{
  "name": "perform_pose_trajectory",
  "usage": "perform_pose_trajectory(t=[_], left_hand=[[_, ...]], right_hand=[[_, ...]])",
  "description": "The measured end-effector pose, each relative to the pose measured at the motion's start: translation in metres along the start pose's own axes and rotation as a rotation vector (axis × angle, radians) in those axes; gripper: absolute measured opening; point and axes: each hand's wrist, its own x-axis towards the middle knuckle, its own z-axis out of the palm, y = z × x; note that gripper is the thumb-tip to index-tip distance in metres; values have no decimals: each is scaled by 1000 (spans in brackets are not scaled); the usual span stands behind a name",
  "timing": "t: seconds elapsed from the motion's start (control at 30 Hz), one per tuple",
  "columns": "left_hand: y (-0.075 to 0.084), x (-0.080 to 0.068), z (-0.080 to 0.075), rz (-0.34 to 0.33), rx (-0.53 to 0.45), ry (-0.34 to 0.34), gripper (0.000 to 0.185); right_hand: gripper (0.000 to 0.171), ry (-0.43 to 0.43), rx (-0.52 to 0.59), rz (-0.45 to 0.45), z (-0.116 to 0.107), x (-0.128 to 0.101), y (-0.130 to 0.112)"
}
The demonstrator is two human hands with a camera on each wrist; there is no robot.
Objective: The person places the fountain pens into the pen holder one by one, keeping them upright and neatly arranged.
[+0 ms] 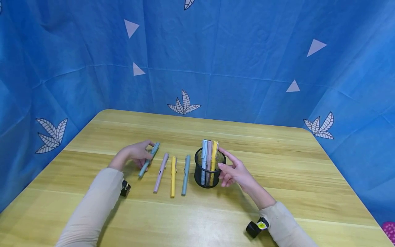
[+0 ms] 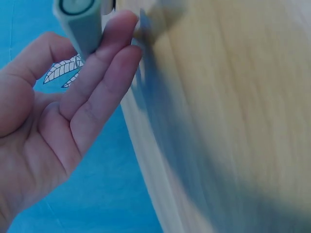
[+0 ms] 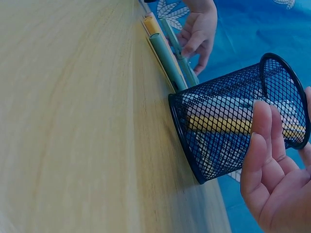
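Note:
My left hand (image 1: 139,153) pinches a grey-green pen (image 1: 149,160) between thumb and fingers at the left of the table; its end is seen close up in the left wrist view. On the right, my right hand (image 1: 233,170) holds a black mesh pen holder (image 3: 221,145) by its rim, thumb and index finger spread along the side. The other fingers lie beside the mesh. Inside the holder stand a light blue pen (image 1: 204,154), a pale purple pen (image 1: 209,156) and a yellow pen (image 1: 214,151), all upright.
Between the hands, a purple pen (image 1: 161,173), another yellow pen (image 1: 173,176) and a blue-green pen (image 1: 186,175) lie side by side on the wooden table (image 1: 197,219). A blue patterned curtain (image 1: 234,51) hangs behind and around the table.

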Motion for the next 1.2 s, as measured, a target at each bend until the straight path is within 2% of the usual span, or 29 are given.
perform_pose_trajectory(t=[0.3, 0.5, 0.63, 0.87, 1.2], left_hand=[[1, 2, 1, 61, -85, 41, 60], [7, 1, -1, 114, -87, 69, 55], [9, 1, 1, 117, -127, 91, 52], [8, 2, 2, 146, -164, 81, 42], [13, 1, 5, 156, -199, 107, 41]], right_hand=[[64, -4, 2, 4, 0, -1, 0], [62, 4, 6, 6, 1, -1, -2], [62, 4, 4, 9, 1, -1, -1], [62, 5, 3, 7, 1, -1, -2], [63, 11, 8, 18, 1, -1, -2]])
